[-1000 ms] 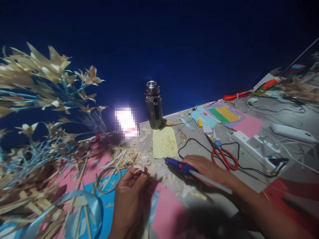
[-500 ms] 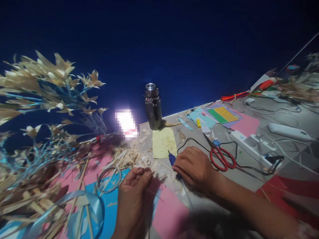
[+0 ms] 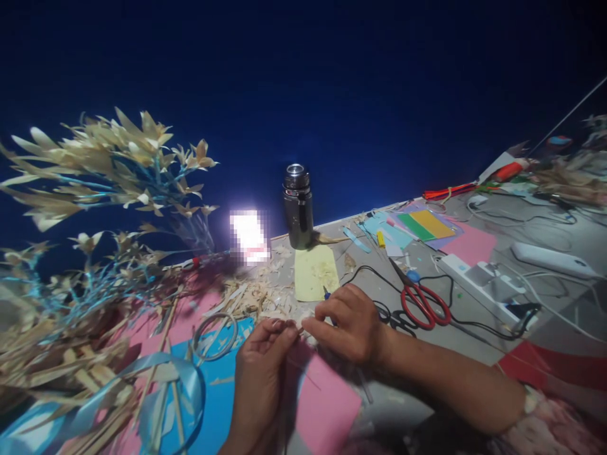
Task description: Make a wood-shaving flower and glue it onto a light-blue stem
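My left hand (image 3: 263, 360) is closed in a pinch above the pink and blue paper sheets. Whatever lies between its fingertips is too small to name. A thin dark strand (image 3: 306, 374) shows just below it; I cannot tell whether it is held. My right hand (image 3: 351, 325) comes in from the right, thumb and fingers bent together, its tips meeting the left fingertips. What it grips, if anything, is hidden. Behind its knuckles peeks the tip of a blue tool (image 3: 327, 293), resting at a yellow paper sheet (image 3: 315, 268). Red-handled scissors (image 3: 420, 303) lie right of this hand.
A dark thermos (image 3: 298, 212) stands behind the yellow sheet. Dried flowers on blue stems (image 3: 137, 170) rise at left, above husk scraps (image 3: 85, 379) and a tape ring (image 3: 215, 335). To the right are a power strip (image 3: 478, 281), cables and coloured paper (image 3: 429, 224).
My right hand has left the blue tool and moved left to meet my left fingertips. My left hand keeps its pinch. The whole view has shifted slightly, with the scene sitting further right.
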A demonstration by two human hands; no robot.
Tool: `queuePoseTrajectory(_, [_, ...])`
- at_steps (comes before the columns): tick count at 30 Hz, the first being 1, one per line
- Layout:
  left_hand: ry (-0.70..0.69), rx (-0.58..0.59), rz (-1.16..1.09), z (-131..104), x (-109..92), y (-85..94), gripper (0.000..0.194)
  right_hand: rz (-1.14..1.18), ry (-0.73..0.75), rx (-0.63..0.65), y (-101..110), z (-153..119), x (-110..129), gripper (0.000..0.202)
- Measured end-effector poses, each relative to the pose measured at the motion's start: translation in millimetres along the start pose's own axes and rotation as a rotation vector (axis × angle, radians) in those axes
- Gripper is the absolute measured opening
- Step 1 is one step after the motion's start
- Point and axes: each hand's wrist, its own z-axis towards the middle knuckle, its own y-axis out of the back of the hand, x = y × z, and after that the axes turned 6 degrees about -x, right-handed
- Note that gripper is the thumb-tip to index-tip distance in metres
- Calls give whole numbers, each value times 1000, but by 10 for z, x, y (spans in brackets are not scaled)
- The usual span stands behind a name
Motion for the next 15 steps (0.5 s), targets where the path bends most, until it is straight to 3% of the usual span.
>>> queuePoseTrajectory(2, [63, 2, -19, -11, -9, -9, 35, 95, -129, -20, -8, -12, 11, 15])
queuePoseTrajectory(3, [89, -2, -26, -12, -15, -12, 34, 183, -268, -40, -14, -15, 17, 14])
queuePoseTrajectory(7, [132, -37, -37, 4, -26, -12, 37, 765, -1062, -183, -60, 16, 31, 3])
queuePoseTrajectory(9, [115, -48, 3, 12, -15, -1, 39, 1056, -1353, -251, -84, 44, 31, 9])
queuePoseTrajectory(12, [-2, -58, 115, 13, 19, 43, 35, 1278, -1599, -317, -98, 67, 36, 17])
queuePoseTrajectory(15, [-137, -48, 201, 18, 52, 113, 25, 1342, -1671, -336, -87, 49, 57, 20])
